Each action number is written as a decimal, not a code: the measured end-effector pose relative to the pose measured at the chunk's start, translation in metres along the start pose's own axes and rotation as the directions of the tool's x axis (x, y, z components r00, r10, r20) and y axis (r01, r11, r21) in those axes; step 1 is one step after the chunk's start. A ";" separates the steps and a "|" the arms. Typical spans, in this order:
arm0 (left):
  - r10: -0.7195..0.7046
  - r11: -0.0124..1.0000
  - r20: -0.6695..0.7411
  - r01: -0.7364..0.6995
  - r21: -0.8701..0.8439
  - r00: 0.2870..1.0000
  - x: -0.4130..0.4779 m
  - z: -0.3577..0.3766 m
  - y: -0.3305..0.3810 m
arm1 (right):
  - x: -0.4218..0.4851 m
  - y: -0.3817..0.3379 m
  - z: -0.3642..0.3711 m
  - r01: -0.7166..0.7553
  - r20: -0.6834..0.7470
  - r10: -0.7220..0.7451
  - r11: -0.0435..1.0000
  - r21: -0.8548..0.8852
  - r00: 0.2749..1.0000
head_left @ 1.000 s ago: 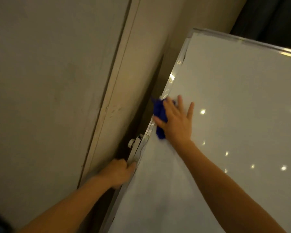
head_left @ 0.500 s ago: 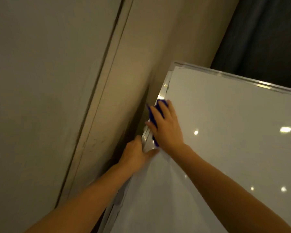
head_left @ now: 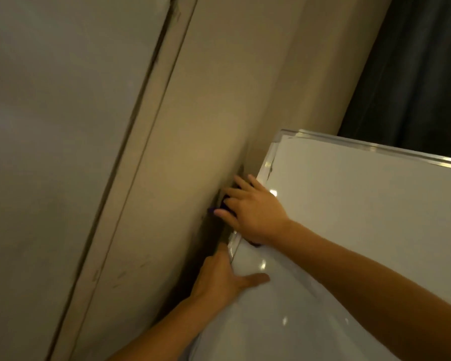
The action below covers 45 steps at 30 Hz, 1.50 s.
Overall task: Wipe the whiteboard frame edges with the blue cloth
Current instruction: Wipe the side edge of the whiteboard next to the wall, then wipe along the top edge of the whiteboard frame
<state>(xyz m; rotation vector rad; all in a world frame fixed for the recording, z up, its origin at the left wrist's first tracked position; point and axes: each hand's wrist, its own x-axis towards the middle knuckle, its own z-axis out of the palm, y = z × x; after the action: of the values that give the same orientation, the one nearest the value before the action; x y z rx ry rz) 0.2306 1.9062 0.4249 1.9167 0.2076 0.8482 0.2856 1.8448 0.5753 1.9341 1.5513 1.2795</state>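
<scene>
Left hand point(head_left: 220, 278) — gripping the left edge of the glossy white whiteboard point(head_left: 349, 217), thumb lying open on its face, fingers curling behind, steadying it. Right hand point(head_left: 253, 212) — pressing the crumpled blue cloth point(head_left: 211, 210) around the silver metal frame point(head_left: 267, 162), fingers closing over the edge; only a sliver of cloth is showing by the fingertips, in the dark gap beside the beige wall point(head_left: 206, 126). Progress, judging by position: the left edge is being wiped near its upper end; corner, top rail and other sides are remaining. Against half a second earlier, both hands are sitting higher along the edge, cloth hiding further behind it.
</scene>
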 end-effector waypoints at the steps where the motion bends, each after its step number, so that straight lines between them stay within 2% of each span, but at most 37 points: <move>1: -0.043 0.999 0.010 0.043 -0.013 0.999 0.000 0.002 0.000 | 0.008 0.020 -0.006 -0.085 0.004 0.085 0.996 0.001 0.996; 3: -0.078 0.996 0.025 0.079 -0.035 0.997 -0.001 0.007 -0.001 | 0.022 0.056 -0.015 -0.283 -0.093 0.279 0.959 -0.027 0.956; 4: -0.062 0.997 0.011 0.063 -0.041 0.998 0.000 0.009 -0.001 | 0.023 0.057 -0.013 -0.325 -0.115 0.323 0.946 -0.002 0.940; 5: -0.033 0.999 -0.012 0.033 -0.042 0.999 0.001 0.010 -0.002 | 0.018 0.045 -0.011 -0.285 -0.113 0.288 0.958 0.042 0.951; 7: 0.062 0.997 -0.073 -0.065 -0.031 0.995 0.004 0.012 -0.002 | -0.006 0.001 0.012 0.028 -0.048 -0.022 0.992 0.123 0.999; 8: 0.104 0.994 -0.096 -0.107 -0.017 0.990 0.006 0.012 -0.002 | -0.017 -0.012 0.021 0.149 -0.026 -0.147 0.977 0.152 0.989; 9: 0.108 0.994 -0.098 -0.108 0.005 0.989 0.007 0.012 -0.002 | -0.018 -0.005 0.023 0.192 -0.006 -0.194 0.970 0.150 0.981; 10: 0.073 0.997 -0.085 -0.071 0.024 0.994 0.010 0.013 -0.001 | -0.011 0.013 0.019 0.162 0.016 -0.166 0.977 0.136 0.986; 13: -0.053 0.997 -0.033 0.055 0.048 0.998 0.013 0.022 -0.002 | 0.011 0.071 0.008 -0.162 -0.047 0.163 0.987 0.011 0.986; 14: -0.068 0.996 -0.020 0.069 0.055 0.998 0.014 0.025 -0.002 | 0.011 0.071 0.008 -0.211 -0.023 0.211 0.977 0.007 0.977; 15: -0.070 0.994 -0.019 0.071 0.078 0.997 0.017 0.029 0.000 | 0.007 0.063 0.009 -0.180 0.011 0.180 0.983 0.034 0.984; 17: -0.041 0.987 -0.060 0.050 0.151 0.997 0.026 0.035 0.004 | -0.013 0.029 0.028 0.099 0.029 -0.102 0.991 0.094 0.994; 18: -0.039 0.985 -0.080 0.052 0.164 0.996 0.030 0.036 0.007 | -0.018 0.023 0.033 0.190 0.019 -0.194 0.975 0.118 0.981; 19: -0.059 0.984 -0.087 0.073 0.161 0.994 0.036 0.037 0.011 | -0.017 0.032 0.031 0.196 0.019 -0.201 0.970 0.141 0.979; 20: -0.088 0.983 -0.085 0.100 0.155 0.993 0.041 0.037 0.015 | -0.009 0.051 0.025 0.141 -0.011 -0.141 0.980 0.140 0.990; 22: -0.124 0.982 -0.089 0.134 0.129 0.988 0.049 0.037 0.022 | 0.004 0.095 0.007 -0.014 -0.160 0.015 1.000 0.006 0.987; 24: -0.097 0.987 -0.123 0.111 0.113 0.988 0.054 0.031 0.029 | 0.008 0.119 -0.004 -0.100 -0.292 0.068 0.990 -0.096 0.954; 25: -0.068 0.988 -0.144 0.087 0.130 0.987 0.057 0.030 0.036 | 0.006 0.124 -0.003 -0.081 -0.279 0.050 0.992 -0.101 0.959; 27: 0.003 0.986 -0.175 0.026 0.164 0.985 0.064 0.025 0.049 | 0.005 0.120 0.004 0.036 -0.247 -0.081 0.982 -0.184 0.966; 28: 0.052 0.983 -0.189 -0.017 0.185 0.981 0.069 0.023 0.058 | 0.004 0.125 0.002 0.018 -0.238 -0.072 0.975 -0.221 0.969; 29: 0.115 0.971 -0.204 -0.066 0.231 0.972 0.075 0.022 0.068 | 0.006 0.136 -0.002 -0.079 -0.267 0.018 0.972 -0.220 0.964; 30: 0.194 0.944 -0.219 -0.122 0.306 0.956 0.082 0.020 0.079 | 0.009 0.151 -0.009 -0.237 -0.278 0.194 0.963 -0.129 0.941; 32: 0.369 0.845 -0.217 -0.229 0.482 0.904 0.098 0.020 0.103 | 0.007 0.178 -0.017 -0.492 -0.263 0.480 0.870 0.022 0.837; 33: 0.431 0.787 -0.188 -0.266 0.557 0.882 0.107 0.021 0.115 | 0.005 0.185 -0.013 -0.515 -0.247 0.507 0.856 0.038 0.826; 34: 0.467 0.735 -0.137 -0.297 0.610 0.874 0.117 0.023 0.126 | 0.003 0.184 -0.008 -0.474 -0.219 0.469 0.880 0.032 0.855; 36: 0.489 0.671 -0.025 -0.358 0.649 0.872 0.136 0.030 0.144 | -0.008 0.182 -0.001 -0.400 -0.143 0.396 0.916 0.000 0.907; 37: 0.492 0.657 0.016 -0.383 0.649 0.870 0.145 0.033 0.150 | -0.016 0.188 -0.001 -0.426 -0.128 0.423 0.905 0.001 0.897; 40: 0.464 0.639 0.102 -0.412 0.650 0.880 0.167 0.041 0.158 | -0.045 0.222 -0.010 -0.645 -0.133 0.652 0.758 0.098 0.746; 41: 0.468 0.627 0.110 -0.417 0.658 0.877 0.172 0.043 0.159 | -0.052 0.224 -0.011 -0.672 -0.147 0.683 0.730 0.123 0.715; 42: 0.481 0.618 0.105 -0.422 0.663 0.870 0.176 0.044 0.159 | -0.056 0.218 -0.010 -0.664 -0.162 0.678 0.735 0.138 0.717; 45: 0.515 0.597 0.112 -0.449 0.665 0.850 0.182 0.047 0.161 | -0.060 0.187 -0.001 -0.522 -0.148 0.531 0.847 0.099 0.834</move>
<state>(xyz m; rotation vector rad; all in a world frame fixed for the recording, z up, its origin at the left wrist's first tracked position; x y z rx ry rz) 0.3611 1.8801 0.6329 2.6955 0.0337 1.3667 0.3955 1.7267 0.6879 2.4542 1.1587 1.6679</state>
